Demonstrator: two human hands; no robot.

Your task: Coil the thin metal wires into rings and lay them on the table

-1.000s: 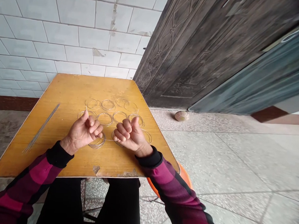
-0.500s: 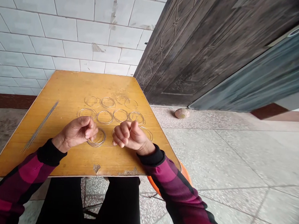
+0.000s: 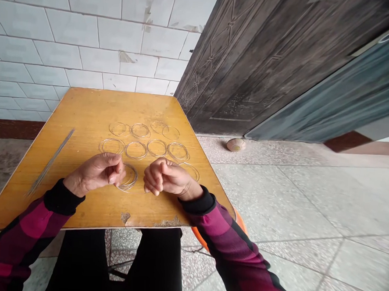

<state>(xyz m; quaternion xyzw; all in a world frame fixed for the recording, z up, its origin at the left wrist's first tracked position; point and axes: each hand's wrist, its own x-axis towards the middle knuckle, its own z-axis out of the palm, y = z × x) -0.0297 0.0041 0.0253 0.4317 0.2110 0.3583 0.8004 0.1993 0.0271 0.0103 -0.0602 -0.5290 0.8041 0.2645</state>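
Observation:
My left hand [image 3: 102, 171] is closed in a pinch above the near middle of the table, its fingertips just left of a coil of thin metal wire [image 3: 135, 180] and partly covering it. Across from it, my right hand [image 3: 168, 177] is also closed, thumb pressed against the curled forefinger. Anything thin between the fingers of either hand is too small to make out. Beyond my hands lie several wire rings in rows, among them one ring [image 3: 147, 148] in the nearer row. Another wire ring [image 3: 198, 175] shows partly behind my right hand.
A bundle of straight thin wires [image 3: 50, 163] lies along the left of the yellow wooden table [image 3: 94, 108]. The tabletop's front edge is chipped. A tiled wall and a dark carved panel stand behind. An orange rim [image 3: 240, 221] shows below the right edge; a roundish object [image 3: 236, 144] rests on the floor.
My right hand has turned slightly, thumb now lying lower along the forefinger. My left hand has shifted a little left. The view has tipped slightly; the rings stay in place.

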